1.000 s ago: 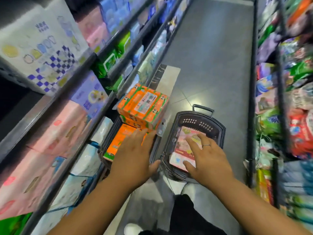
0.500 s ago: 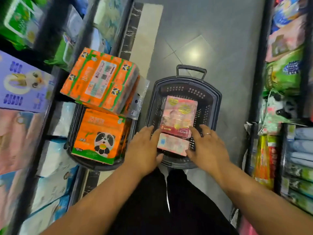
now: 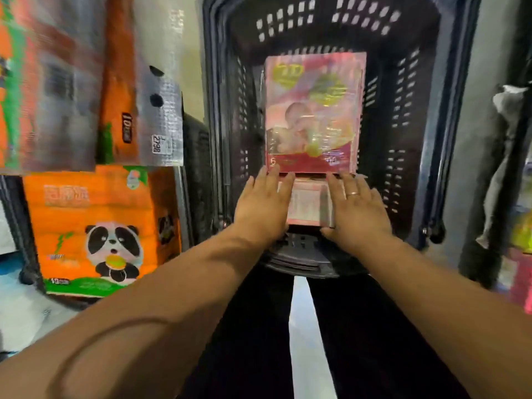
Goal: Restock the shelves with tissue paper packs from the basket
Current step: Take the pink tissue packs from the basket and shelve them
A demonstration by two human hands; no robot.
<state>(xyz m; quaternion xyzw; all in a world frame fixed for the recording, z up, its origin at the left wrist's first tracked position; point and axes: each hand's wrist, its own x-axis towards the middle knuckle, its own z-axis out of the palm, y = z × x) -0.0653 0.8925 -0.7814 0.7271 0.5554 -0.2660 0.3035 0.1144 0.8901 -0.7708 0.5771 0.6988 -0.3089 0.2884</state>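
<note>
Low in a dark plastic basket, a pink film-wrapped tissue pack lies flat, its near end caught between the left hand and the right hand, as seen from the head camera. Both hands flank that end with fingers straight and laid against it, their tips touching the pack's near top edge. Neither hand has closed round it, and whether the thumbs hook underneath cannot be told. It is also unclear whether the pale-labelled face between the palms belongs to this pack or to a second one beneath.

The pack looks light and soft, and its glossy wrap is probably slippery, so a two-sided palm squeeze low on the short end seems the surest hold. Both forearms reach straight ahead and down, wrists roughly level. Left of the left hand, an orange panda pack sits in another basket.
</note>
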